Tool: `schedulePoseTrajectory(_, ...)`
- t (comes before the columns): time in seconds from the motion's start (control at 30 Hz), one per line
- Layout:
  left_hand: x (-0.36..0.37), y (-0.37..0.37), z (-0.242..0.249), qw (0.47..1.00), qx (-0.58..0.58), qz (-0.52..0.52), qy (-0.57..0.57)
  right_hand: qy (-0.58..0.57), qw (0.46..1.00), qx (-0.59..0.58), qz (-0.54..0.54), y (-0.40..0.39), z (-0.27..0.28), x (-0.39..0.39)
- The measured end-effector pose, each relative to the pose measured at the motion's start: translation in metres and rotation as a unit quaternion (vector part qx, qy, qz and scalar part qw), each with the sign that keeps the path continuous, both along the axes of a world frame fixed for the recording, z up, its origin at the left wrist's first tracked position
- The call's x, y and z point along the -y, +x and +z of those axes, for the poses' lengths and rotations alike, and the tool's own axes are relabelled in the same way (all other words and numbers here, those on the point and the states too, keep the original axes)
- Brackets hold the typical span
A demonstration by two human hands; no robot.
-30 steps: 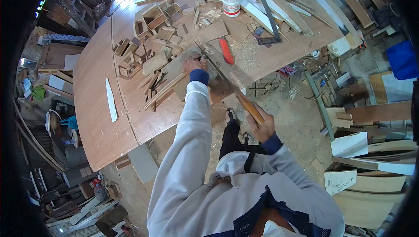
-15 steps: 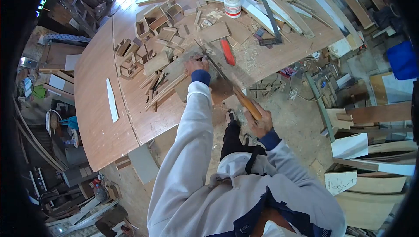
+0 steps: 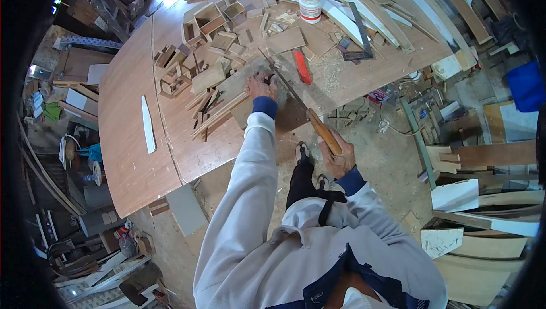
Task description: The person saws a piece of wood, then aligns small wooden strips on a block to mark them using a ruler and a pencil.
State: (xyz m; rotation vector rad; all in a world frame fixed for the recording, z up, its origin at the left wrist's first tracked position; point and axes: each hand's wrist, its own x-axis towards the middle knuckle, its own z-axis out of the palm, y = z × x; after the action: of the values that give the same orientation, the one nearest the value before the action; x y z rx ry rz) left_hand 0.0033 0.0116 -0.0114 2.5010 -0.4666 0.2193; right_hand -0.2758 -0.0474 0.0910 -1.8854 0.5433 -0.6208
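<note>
My right hand (image 3: 339, 158) is closed round the wooden handle of a saw (image 3: 325, 131). The thin blade runs away from me past the table edge, its tip pointing towards the wood pieces. Just left of the blade, my left hand (image 3: 263, 85) presses down on a greyish board (image 3: 232, 86) with curled fingers; whatever lies under them is hidden. A red-handled tool (image 3: 302, 67) rests right of the blade. Thin wooden strips (image 3: 219, 116) stick out beside my left wrist.
Small wooden boxes (image 3: 210, 20) and offcuts crowd the table (image 3: 122, 144). A white glue jar (image 3: 310, 10) stands at the back, near a dark try square (image 3: 359, 33) and long curved strips. Lumber (image 3: 489, 246) is stacked on the right. Sawdust is scattered about.
The view has shifted slightly, so the table sits a little further right. The saw blade looks sharper than before, when it was blurred. Both hands keep about the same places and grips.
</note>
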Motion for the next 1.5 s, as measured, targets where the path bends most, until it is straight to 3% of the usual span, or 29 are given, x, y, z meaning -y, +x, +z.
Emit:
schedulePoseTrajectory(0.1, 0.0, 0.008, -0.034, 0.994, 0.103, 0.031, 0.028, 0.003, 0.999, -0.033, 0.006, 0.0, 0.001, 0.001)
schedulePoseTrajectory(0.23, -0.002, 0.004, -0.023, 0.994, 0.108, 0.018, 0.019, 0.021, 0.997, -0.076, 0.019, -0.012, 0.009, -0.001)
schedulePoseTrajectory(0.3, -0.001, -0.001, -0.005, 1.0, -0.007, 0.002, 0.028, -0.007, 1.0, -0.016, 0.002, -0.026, 0.005, -0.004)
schedulePoseTrajectory(0.43, 0.0, -0.004, 0.007, 1.0, -0.013, -0.006, 0.025, -0.035, 0.999, -0.026, 0.005, -0.046, 0.014, -0.006)
schedulePoseTrajectory(0.5, 0.001, -0.004, 0.006, 1.0, -0.01, 0.003, 0.029, 0.011, 0.999, -0.049, 0.019, -0.053, 0.029, -0.008)
schedulePoseTrajectory(0.63, -0.001, -0.003, -0.006, 0.999, 0.034, -0.011, 0.003, 0.019, 0.999, -0.037, 0.017, -0.043, 0.019, -0.007)
schedulePoseTrajectory(0.73, 0.001, -0.002, -0.003, 0.999, 0.032, -0.006, 0.032, -0.045, 0.999, -0.012, 0.008, -0.024, -0.002, -0.002)
schedulePoseTrajectory(0.8, 0.001, -0.002, -0.005, 0.999, 0.023, 0.002, 0.027, 0.112, 0.988, -0.104, 0.038, -0.022, -0.009, 0.001)
schedulePoseTrajectory(0.83, 0.001, -0.003, -0.006, 0.999, 0.023, 0.002, 0.027, 0.112, 0.987, -0.104, 0.038, -0.029, -0.005, -0.001)
schedulePoseTrajectory(0.9, 0.001, -0.004, -0.003, 0.998, 0.06, 0.005, 0.035, -0.021, 0.999, -0.027, 0.008, -0.046, 0.009, -0.008)
schedulePoseTrajectory(1.0, 0.001, -0.008, 0.007, 0.998, 0.024, -0.001, 0.05, -0.046, 0.998, -0.035, -0.005, -0.046, 0.007, -0.008)
schedulePoseTrajectory(1.2, 0.001, -0.007, 0.006, 1.0, 0.017, -0.013, 0.018, 0.007, 0.999, -0.037, 0.004, -0.012, 0.01, -0.001)
schedulePoseTrajectory(1.3, 0.006, -0.004, 0.001, 0.999, 0.039, 0.012, 0.008, 0.032, 0.998, -0.045, 0.012, -0.016, -0.014, -0.001)
schedulePoseTrajectory(1.5, 0.006, -0.012, 0.018, 1.0, 0.007, 0.001, 0.001, -0.012, 1.0, -0.015, 0.011, -0.014, 0.006, -0.003)
